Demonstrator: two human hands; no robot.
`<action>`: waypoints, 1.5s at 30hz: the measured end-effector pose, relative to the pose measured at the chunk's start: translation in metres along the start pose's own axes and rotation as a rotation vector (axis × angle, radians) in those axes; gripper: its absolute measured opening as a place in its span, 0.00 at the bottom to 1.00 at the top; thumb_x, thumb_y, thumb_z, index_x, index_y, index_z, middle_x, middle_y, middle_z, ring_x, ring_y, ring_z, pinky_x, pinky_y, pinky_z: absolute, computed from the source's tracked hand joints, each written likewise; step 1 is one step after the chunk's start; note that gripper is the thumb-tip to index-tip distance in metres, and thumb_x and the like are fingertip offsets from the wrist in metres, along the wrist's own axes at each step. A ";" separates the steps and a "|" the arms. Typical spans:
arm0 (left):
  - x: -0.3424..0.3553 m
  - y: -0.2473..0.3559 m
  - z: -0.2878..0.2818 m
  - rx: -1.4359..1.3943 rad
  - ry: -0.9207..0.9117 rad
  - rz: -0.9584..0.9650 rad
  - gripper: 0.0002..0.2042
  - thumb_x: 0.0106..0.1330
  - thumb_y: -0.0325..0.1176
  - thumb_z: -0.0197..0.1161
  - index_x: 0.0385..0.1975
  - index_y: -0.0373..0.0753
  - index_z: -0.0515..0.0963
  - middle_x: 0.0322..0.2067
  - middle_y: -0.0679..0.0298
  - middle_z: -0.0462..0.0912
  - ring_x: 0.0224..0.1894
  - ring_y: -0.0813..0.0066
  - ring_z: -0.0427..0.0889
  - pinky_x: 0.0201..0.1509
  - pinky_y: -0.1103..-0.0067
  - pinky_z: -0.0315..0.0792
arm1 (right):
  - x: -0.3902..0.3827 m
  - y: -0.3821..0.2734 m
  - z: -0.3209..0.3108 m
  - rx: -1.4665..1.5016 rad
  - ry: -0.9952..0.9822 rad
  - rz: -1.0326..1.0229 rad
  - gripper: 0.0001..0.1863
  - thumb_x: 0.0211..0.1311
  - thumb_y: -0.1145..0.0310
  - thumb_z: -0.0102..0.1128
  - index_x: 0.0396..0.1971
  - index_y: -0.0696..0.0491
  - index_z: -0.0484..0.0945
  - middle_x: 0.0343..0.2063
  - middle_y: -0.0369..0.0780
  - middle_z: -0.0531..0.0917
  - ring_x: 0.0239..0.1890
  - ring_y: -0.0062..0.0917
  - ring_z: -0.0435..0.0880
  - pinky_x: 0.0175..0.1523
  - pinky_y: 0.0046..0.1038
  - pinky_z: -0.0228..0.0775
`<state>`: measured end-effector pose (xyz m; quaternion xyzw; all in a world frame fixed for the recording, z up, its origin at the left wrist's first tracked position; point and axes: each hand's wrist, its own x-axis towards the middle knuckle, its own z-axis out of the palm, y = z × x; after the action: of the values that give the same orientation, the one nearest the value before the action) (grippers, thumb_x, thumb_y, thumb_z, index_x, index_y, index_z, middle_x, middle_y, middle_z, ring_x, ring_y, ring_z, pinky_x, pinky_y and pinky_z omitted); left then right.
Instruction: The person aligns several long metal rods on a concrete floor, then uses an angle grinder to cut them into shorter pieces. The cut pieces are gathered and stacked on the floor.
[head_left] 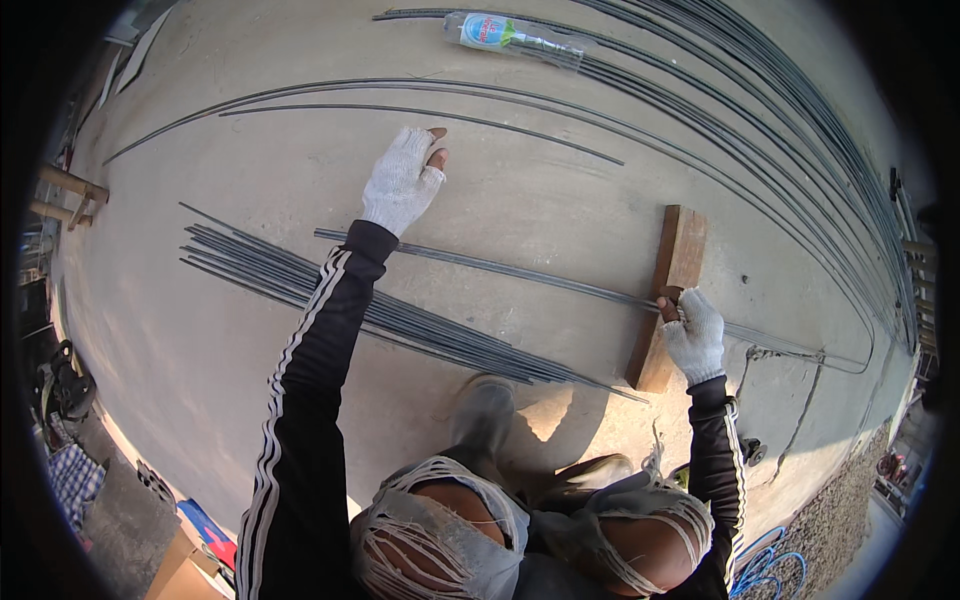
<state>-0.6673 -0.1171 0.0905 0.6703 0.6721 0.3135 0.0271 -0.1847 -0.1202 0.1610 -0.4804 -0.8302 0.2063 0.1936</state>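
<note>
My left hand (403,182), in a white fingerless glove, hovers over the floor just below a single thin steel rod (400,109). Its fingers are half bent, with a gap between thumb and forefinger and nothing visible between them. My right hand (694,335), gloved the same way, grips steel rods (520,268) where they cross a wooden block (682,245). These rods run left from the block, beneath my left forearm. A bundle of cut steel rods (255,268) lies nearer me, partly hidden under that forearm.
Long steel rods (760,90) curve along the far right, with a plastic bottle (510,40) around some rod ends. Cracks (800,410) mark the concrete floor on the right. Blue hose (770,570) coils at lower right. My boots (483,415) stand close to the bundle.
</note>
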 end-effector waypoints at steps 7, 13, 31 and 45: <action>0.081 -0.053 0.087 0.464 -0.352 0.181 0.19 0.62 0.36 0.68 0.54 0.46 0.81 0.52 0.61 0.82 0.57 0.57 0.80 0.60 0.58 0.72 | -0.001 -0.011 -0.039 -0.211 -0.134 -0.032 0.10 0.67 0.65 0.70 0.31 0.54 0.79 0.24 0.46 0.73 0.28 0.46 0.77 0.33 0.42 0.69; 0.078 -0.050 0.083 0.447 -0.343 0.426 0.17 0.64 0.35 0.63 0.53 0.45 0.82 0.52 0.59 0.83 0.58 0.60 0.82 0.64 0.59 0.72 | 0.030 -0.060 -0.059 -0.375 -0.251 -0.129 0.07 0.66 0.68 0.69 0.33 0.54 0.80 0.25 0.43 0.76 0.30 0.42 0.80 0.35 0.41 0.71; 0.019 0.157 0.011 -0.173 -0.201 0.707 0.12 0.67 0.36 0.65 0.48 0.43 0.79 0.44 0.61 0.82 0.40 0.65 0.88 0.32 0.73 0.84 | 0.025 -0.037 -0.141 -0.619 -0.448 -0.198 0.03 0.65 0.77 0.60 0.37 0.55 0.76 0.28 0.47 0.77 0.33 0.49 0.81 0.36 0.47 0.72; -0.076 0.129 -0.020 -0.116 -0.178 0.479 0.08 0.62 0.41 0.68 0.34 0.47 0.82 0.35 0.65 0.83 0.38 0.62 0.89 0.36 0.65 0.83 | -0.102 0.085 -0.115 -0.603 -0.523 0.004 0.04 0.67 0.71 0.59 0.37 0.54 0.77 0.33 0.51 0.81 0.37 0.55 0.81 0.41 0.50 0.73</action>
<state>-0.5552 -0.2065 0.1365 0.8325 0.4702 0.2887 0.0497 -0.0166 -0.1536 0.2001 -0.4484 -0.8739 0.0691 -0.1743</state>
